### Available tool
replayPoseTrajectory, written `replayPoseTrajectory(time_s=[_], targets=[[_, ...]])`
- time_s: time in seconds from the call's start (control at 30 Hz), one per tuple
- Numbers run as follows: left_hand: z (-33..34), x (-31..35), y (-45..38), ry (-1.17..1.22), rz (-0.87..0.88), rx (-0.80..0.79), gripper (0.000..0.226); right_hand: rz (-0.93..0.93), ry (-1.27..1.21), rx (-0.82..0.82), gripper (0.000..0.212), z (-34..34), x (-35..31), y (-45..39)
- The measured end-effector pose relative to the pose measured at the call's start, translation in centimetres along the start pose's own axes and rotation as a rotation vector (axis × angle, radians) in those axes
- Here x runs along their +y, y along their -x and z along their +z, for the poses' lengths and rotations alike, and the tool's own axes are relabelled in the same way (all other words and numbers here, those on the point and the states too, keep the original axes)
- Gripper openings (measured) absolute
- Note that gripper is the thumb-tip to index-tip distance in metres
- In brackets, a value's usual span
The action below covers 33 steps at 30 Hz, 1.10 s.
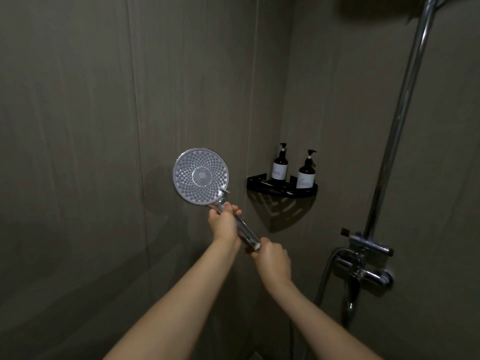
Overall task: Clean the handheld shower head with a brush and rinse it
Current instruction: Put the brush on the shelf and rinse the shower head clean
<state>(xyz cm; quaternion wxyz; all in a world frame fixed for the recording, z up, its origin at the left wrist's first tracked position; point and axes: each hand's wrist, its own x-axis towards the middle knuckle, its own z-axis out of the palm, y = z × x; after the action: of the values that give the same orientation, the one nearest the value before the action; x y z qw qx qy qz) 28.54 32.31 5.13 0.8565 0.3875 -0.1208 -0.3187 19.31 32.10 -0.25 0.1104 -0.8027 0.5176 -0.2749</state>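
The handheld shower head is a round grey disc of small nozzles on a clear handle, held up in front of the dark wall with its face turned toward me. My left hand is wrapped around the upper handle just below the disc. My right hand is closed at the handle's lower end, where the white fitting shows; whatever it holds there is hidden. No brush is in view.
A black corner shelf carries two dark pump bottles. To the right, a chrome riser pipe runs down to the mixer valve, with a hose looping beside it.
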Motion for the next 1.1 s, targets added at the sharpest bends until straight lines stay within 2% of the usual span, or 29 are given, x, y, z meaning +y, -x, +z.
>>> replayPoseTrajectory(time_s=[0.2,0.27,0.3,0.37,0.43,0.5,0.57,0.63,0.67,0.77,0.87,0.93,1.03,1.1], targets=[[0.7,0.0,0.5,-0.080,0.102,0.043,0.012,-0.008,0.080,0.021,0.028,0.1,-0.1,-0.3],[0.7,0.1,0.6,-0.113,0.119,0.010,0.009,0.005,-0.027,-0.044,0.029,0.5,-0.1,-0.9],[0.6,0.2,0.4,-0.125,0.120,-0.017,0.013,-0.002,-0.155,-0.109,0.025,0.7,0.0,-1.3],[0.0,0.8,-0.3,-0.119,0.091,-0.094,0.019,-0.020,-0.467,-0.370,0.011,0.4,0.7,-2.0],[-0.7,1.3,-1.0,-0.066,0.031,-0.158,0.021,0.023,-0.832,-0.644,0.018,-0.5,1.7,-2.2],[-1.2,1.8,-1.0,0.005,-0.025,-0.199,0.022,0.027,-0.918,-0.748,0.025,-1.4,2.4,-2.3],[-1.2,1.7,-0.5,0.004,-0.022,-0.204,0.022,-0.049,-0.688,-0.678,0.021,-1.4,2.1,-2.1],[-0.7,1.5,-0.1,-0.023,0.043,-0.149,0.021,-0.150,-0.309,-0.373,0.013,-0.2,1.4,-1.7],[-0.3,1.4,-0.1,-0.028,0.083,-0.113,0.021,-0.161,-0.195,-0.206,0.018,0.3,1.1,-1.3],[0.8,1.3,-0.1,-0.044,0.169,-0.040,0.022,-0.182,-0.172,0.095,0.024,1.2,0.6,-0.1],[1.2,1.1,-0.1,-0.032,0.217,-0.011,0.024,-0.190,-0.199,0.196,0.028,1.9,0.8,-0.8],[1.0,1.3,-0.2,-0.028,0.207,-0.021,0.023,-0.086,-0.456,0.096,0.036,1.6,0.8,-1.5],[0.1,1.7,-0.6,-0.009,0.152,-0.105,0.022,0.019,-0.915,-0.324,0.028,0.1,1.3,-2.3],[-0.3,1.9,-0.7,0.017,0.126,-0.132,0.022,0.017,-0.958,-0.452,0.027,-0.6,1.7,-2.4]])
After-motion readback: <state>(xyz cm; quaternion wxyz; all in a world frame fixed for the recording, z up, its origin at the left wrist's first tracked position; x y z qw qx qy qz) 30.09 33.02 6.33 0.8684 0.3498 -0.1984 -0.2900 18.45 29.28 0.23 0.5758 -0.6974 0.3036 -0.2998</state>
